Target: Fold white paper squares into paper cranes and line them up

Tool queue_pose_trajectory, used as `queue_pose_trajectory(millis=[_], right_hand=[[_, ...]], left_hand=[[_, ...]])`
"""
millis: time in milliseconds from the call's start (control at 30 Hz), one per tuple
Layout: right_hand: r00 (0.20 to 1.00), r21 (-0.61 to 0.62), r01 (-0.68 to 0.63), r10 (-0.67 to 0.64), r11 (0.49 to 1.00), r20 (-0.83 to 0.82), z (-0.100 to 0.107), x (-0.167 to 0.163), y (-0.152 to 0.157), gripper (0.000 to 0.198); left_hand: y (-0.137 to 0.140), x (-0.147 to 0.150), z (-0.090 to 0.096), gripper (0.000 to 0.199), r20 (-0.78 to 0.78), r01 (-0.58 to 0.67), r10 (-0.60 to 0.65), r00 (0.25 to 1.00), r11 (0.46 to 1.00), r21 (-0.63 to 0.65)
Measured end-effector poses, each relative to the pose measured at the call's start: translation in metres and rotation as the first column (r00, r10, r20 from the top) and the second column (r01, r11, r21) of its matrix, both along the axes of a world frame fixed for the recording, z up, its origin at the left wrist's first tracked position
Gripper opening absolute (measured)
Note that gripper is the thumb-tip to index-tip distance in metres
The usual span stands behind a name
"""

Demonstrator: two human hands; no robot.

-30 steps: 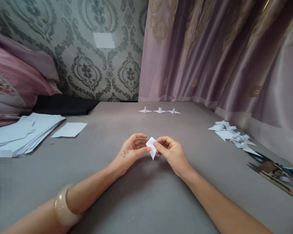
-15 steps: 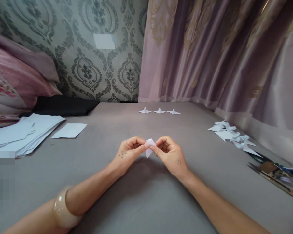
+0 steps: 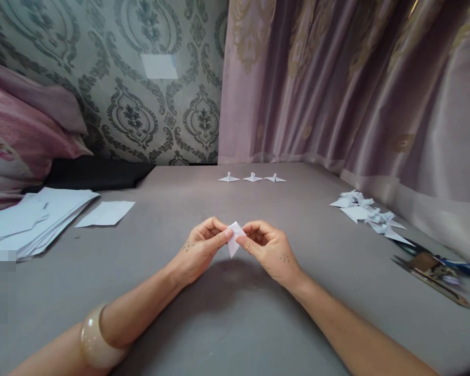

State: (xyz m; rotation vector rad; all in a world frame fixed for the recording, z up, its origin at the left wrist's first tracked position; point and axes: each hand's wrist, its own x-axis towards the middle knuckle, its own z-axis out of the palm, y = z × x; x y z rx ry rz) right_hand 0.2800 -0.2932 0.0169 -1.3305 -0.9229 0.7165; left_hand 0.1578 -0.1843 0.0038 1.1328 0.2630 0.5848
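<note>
A small piece of white paper [image 3: 235, 234], folded into a kite-like diamond, is held up between my hands above the grey table. My left hand [image 3: 203, 246] pinches its left edge between thumb and fingers. On the opposite edge my right hand [image 3: 272, 248] has the paper between thumb and bent forefinger. The paper's long point hangs downward, and its finer folds are too small to make out. A pale bangle [image 3: 97, 337] circles my left forearm.
Three folded paper cranes [image 3: 253, 177] stand in a row at the far side. More paper cranes [image 3: 370, 214] lie heaped at right, near scissors [image 3: 434, 284]. A paper stack [image 3: 58, 214] and a single square sheet [image 3: 105, 213] lie at left, before a black folded cloth [image 3: 102, 172].
The view has shifted slightly to the right. Both hands still grip the folded paper, which is turned a little and shows more of its face. Nothing has been let go.
</note>
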Motion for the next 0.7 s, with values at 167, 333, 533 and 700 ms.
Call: queue_pose_trajectory(millis=[167, 333, 533, 700], right_hand=[[0.994, 0.030, 0.050, -0.053, 0.998, 0.100, 0.0004, -0.0026, -0.0016, 0.020], [0.973, 0.065, 0.090, -0.102, 0.994, 0.206, -0.0006, -0.0040, -0.0029, 0.016], [0.971, 0.050, 0.098, -0.106, 0.994, 0.216, 0.0032, -0.0061, -0.0057, 0.016], [0.963, 0.038, 0.120, -0.126, 0.992, 0.236, 0.0049, -0.0037, -0.0056, 0.020]], left_hand=[[-0.0005, 0.0003, 0.0006, 0.019, 0.007, 0.007, -0.007, 1.000, 1.000, 0.012], [-0.0009, 0.0002, 0.0007, 0.020, 0.005, -0.040, 0.039, 0.999, 0.998, 0.041], [-0.0022, -0.0002, 0.0010, 0.015, 0.004, -0.040, 0.040, 0.999, 0.995, 0.088], [-0.0023, 0.0007, 0.0014, 0.010, 0.043, -0.084, 0.079, 0.996, 0.983, 0.161]])
